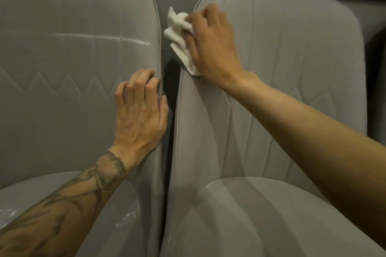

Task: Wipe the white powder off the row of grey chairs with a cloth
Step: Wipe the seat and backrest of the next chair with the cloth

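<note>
1. The left chair (62,27) fills the frame's left half and the right chair (292,58) the right half.
2. A gap (170,89) runs between their backs, from upper centre down to the bottom edge.
3. The left seat (117,204) lies at lower left, the right seat (261,215) at lower right.
4. The left hand (140,115) rests on the left chair's back at its right edge, just beside the gap.
5. The right hand (211,44) lies on the right chair's upper left edge and holds the cloth (179,33), which juts left over the gap.
6. A powder line (98,38) crosses the left chair's back above the left hand.
</note>
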